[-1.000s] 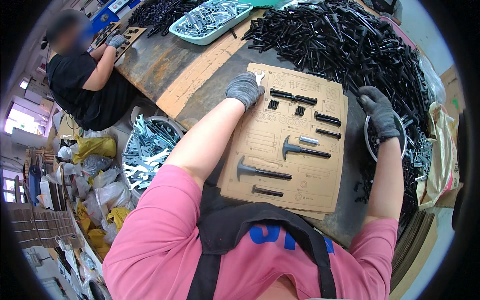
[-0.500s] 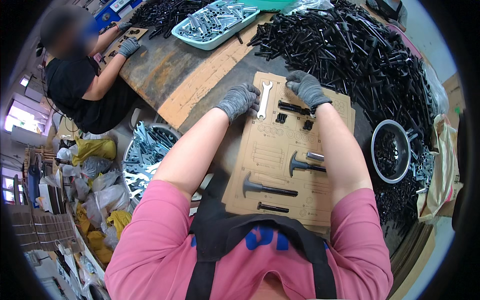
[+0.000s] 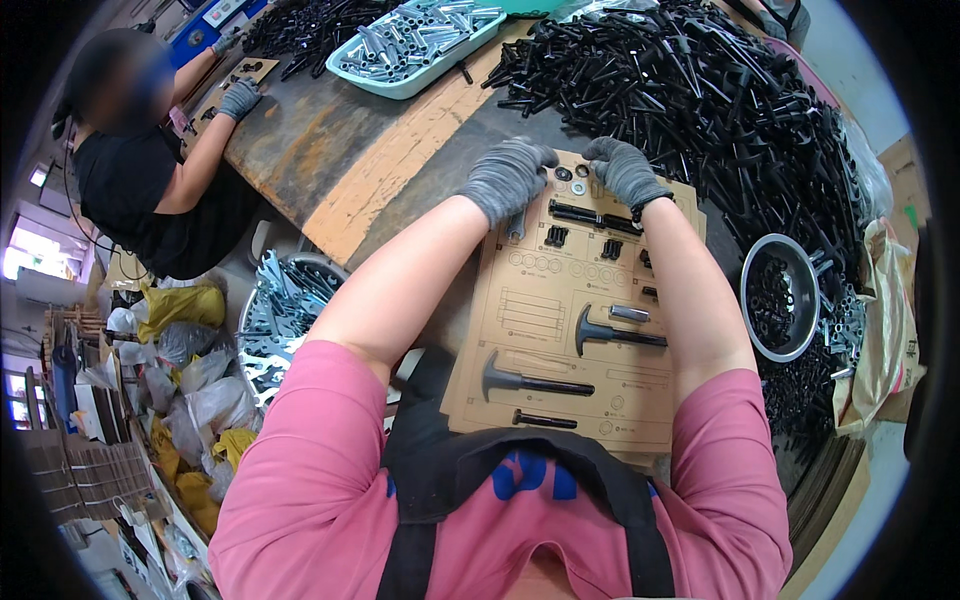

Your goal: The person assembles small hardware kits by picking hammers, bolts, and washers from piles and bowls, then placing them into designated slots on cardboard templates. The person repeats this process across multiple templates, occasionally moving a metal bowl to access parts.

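My left hand [image 3: 508, 182], in a grey glove, is over the upper left of a printed cardboard sheet [image 3: 490, 340], fingers pressed together; anything in them is hidden. It covers much of an open-ended wrench [image 3: 517, 226]. My gloved right hand [image 3: 625, 172] is at the top edge with curled fingers, their contents hidden too. Between the hands lie a dark washer [image 3: 564, 174] and a silver washer [image 3: 578, 188]. Below are long black bolts [image 3: 590, 217], short black screws [image 3: 556, 236], a silver tube [image 3: 629, 314], black T-shaped parts [image 3: 535, 382] and a single black bolt [image 3: 545, 420].
A large heap of black metal parts [image 3: 690, 110] covers the far right. A light-blue tray of silver tubes [image 3: 395, 88] stands at the back. Right of the sheet is a steel bowl [image 3: 747, 300]; left, a tub of wrenches [image 3: 275, 325]. Another gloved person [image 3: 135, 190] works at far left.
My left hand has moved up and right, now covering most of the wrench. Washers show between the hands at the top of the sheet. My right hand has shifted slightly right.
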A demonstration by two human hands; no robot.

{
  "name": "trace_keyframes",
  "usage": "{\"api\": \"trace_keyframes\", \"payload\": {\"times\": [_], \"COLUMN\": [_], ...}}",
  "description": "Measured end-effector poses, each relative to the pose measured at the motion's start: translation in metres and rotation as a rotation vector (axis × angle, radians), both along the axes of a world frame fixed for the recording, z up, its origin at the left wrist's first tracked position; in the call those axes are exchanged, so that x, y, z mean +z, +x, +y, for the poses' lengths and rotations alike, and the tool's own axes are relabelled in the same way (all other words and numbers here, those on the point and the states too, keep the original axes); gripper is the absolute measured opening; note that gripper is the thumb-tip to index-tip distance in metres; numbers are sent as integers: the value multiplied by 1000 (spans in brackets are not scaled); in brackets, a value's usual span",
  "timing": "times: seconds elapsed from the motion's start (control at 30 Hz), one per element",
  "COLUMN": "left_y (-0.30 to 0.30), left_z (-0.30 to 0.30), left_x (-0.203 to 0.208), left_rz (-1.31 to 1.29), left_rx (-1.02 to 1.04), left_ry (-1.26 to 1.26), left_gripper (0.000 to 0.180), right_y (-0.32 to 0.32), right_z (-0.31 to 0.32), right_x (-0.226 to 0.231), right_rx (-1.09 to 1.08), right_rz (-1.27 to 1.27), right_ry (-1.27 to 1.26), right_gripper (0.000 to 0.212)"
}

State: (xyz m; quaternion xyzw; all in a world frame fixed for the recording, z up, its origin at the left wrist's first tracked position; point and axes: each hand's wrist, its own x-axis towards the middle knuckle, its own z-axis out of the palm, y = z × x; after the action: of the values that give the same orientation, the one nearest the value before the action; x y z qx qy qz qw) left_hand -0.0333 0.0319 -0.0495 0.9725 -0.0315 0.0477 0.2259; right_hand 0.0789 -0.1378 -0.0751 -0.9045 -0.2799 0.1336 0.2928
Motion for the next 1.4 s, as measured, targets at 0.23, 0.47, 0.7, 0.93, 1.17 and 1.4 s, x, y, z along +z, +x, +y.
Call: {"api": "trace_keyframes", "payload": {"times": [0.23, 0.47, 0.7, 0.93, 1.17, 1.4], "left_y": [10, 20, 29, 29, 33, 25], "left_z": [-11, -8, -19, -17, -18, -20], "left_x": [10, -1, 5, 2, -7, -4], "left_rz": [273, 83, 108, 123, 152, 131], "left_rx": [23, -140, -115, -83, -11, 29], "left_ry": [306, 251, 364, 383, 347, 277], "left_gripper": [27, 29, 25, 21, 18, 20], "right_y": [-12, -33, -41, -37, -40, -39], "right_z": [-5, -3, 7, 12, 11, 12], "right_x": [4, 13, 21, 14, 13, 7], "right_rx": [96, 40, -21, -8, -1, -38], "right_rz": [-168, -121, -128, -162, -155, -119], "right_ry": [-184, -229, -352, -308, -239, -196], "right_gripper": [20, 27, 28, 26, 23, 24]}}
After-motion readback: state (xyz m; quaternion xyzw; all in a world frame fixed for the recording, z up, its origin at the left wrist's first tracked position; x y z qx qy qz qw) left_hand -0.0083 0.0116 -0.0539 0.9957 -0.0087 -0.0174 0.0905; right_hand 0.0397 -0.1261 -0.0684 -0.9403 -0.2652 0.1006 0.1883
